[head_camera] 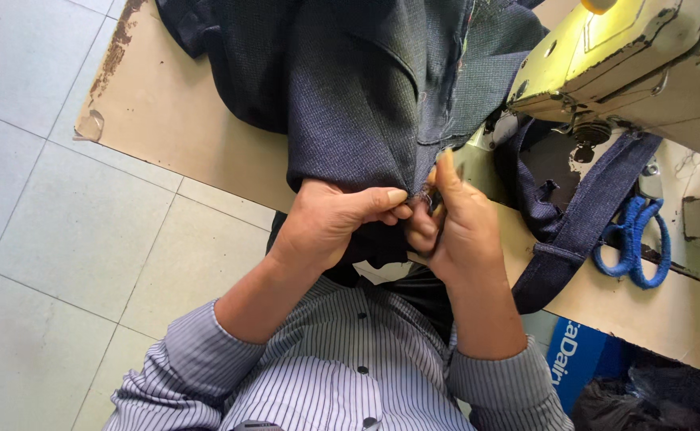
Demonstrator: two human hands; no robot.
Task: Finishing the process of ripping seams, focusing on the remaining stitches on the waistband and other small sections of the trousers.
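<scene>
I've got both hands bunched at the near edge of the dark woven garment [366,104]: my left hand [330,223] is fisted tight on the fabric, thumb laid across the top. My right hand [458,227] is pinched on the same fold just beside it, knuckles touching. The cloth runs lengthwise straight away from my hands, up the tabletop [198,136]; sewing machine [629,64] and blue-handled scissors [633,243] sit off past my right hand.

Two hands [330,219] [458,219], one garment [358,96], one scissors [633,243]
</scene>
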